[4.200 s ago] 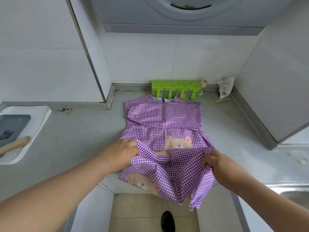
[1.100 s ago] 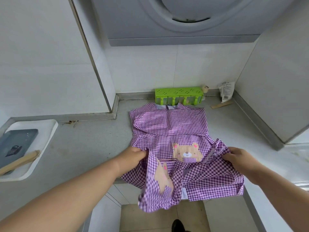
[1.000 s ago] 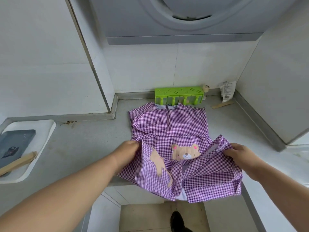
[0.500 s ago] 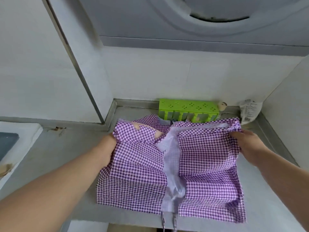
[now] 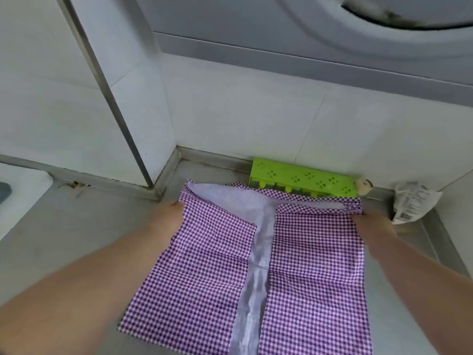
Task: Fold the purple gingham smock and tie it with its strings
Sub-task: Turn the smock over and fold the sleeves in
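Nearest the camera, the purple gingham smock lies flat on the grey counter, folded over so two checked panels show with a pale strip of lining running up between them; its near edge runs out of the bottom of the view. Both forearms reach in from the lower corners. Up at the far left corner of the cloth sits the left hand, fingers tucked under the fabric edge, so they're hidden and whether they pinch it can't be told. Over on the far right corner, the right hand meets the hem, fingertips lost under the bunched edge as well, grip not readable. At the far left corner the fabric is turned back, showing a pale triangle of lining. Just behind the smock, a lime-green slotted rack stands against the white tiled wall. Right of it, a small round beige object, then a crumpled white packet in the corner. Far left, a white tray edge. Overhead, a grey hood
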A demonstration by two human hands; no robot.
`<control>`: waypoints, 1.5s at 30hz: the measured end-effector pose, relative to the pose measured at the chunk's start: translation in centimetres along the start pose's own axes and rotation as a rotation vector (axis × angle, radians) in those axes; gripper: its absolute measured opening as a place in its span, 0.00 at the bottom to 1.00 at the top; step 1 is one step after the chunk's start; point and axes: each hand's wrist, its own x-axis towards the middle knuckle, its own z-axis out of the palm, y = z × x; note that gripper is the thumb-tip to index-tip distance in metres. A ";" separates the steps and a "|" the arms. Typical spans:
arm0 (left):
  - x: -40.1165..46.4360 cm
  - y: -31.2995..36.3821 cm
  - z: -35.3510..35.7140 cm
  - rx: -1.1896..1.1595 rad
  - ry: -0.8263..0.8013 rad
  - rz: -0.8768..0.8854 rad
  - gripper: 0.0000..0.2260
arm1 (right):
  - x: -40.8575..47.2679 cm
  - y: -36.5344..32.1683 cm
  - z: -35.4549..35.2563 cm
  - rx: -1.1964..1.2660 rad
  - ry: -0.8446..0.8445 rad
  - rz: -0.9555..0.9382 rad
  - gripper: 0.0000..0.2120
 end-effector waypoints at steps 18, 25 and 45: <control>-6.7 -8.7 0.9 1.131 -0.163 0.664 0.28 | -12.5 8.2 9.3 -0.839 -0.379 -0.657 0.33; -8.1 -12.6 2.3 1.174 -0.258 0.269 0.41 | -14.3 11.3 10.6 -0.959 -0.360 -0.595 0.42; -9.8 -13.8 2.7 1.423 -0.420 0.495 0.56 | -21.7 14.8 11.4 -0.956 -0.574 -0.759 0.45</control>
